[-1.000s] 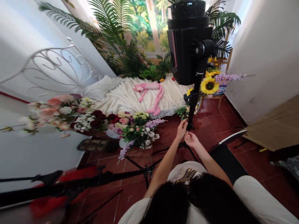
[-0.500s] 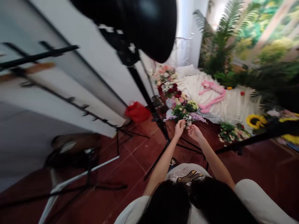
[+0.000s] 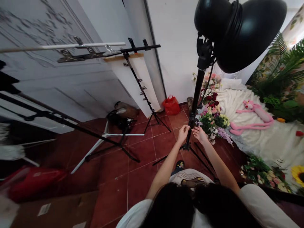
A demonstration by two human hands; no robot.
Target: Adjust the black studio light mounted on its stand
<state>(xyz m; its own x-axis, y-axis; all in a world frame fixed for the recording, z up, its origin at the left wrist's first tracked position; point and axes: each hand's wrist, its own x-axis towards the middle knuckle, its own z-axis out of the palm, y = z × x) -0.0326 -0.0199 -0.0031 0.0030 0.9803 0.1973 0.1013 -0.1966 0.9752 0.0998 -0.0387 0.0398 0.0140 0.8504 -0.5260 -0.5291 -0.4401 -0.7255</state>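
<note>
My left hand (image 3: pixel 182 134) is in front of me with its fingertips pinched together. Close to its right is my right hand (image 3: pixel 200 134), fingers curled in toward the left one. Anything between the fingers is too small to make out. Both hands appear in front of the black pole of a light stand (image 3: pixel 198 87), which passes behind the gap between them. Whether they touch the pole I cannot tell. Atop the stand sits a big black lamp head (image 3: pixel 249 34). Artificial flowers (image 3: pixel 215 118) lie just beyond my right hand.
A pink plush toy (image 3: pixel 260 115) lies on a white blanket (image 3: pixel 234 99). Left of the lamp stand are a red bag (image 3: pixel 171 105), a black backdrop stand (image 3: pixel 140 84) with clips, and a white stand leg (image 3: pixel 89 153). A cardboard box (image 3: pixel 64 209) lies at lower left.
My view has swung left, so the lamp, flowers and plush toy appear farther right, and the door and box have come into view. Both hands stay close together in front of me.
</note>
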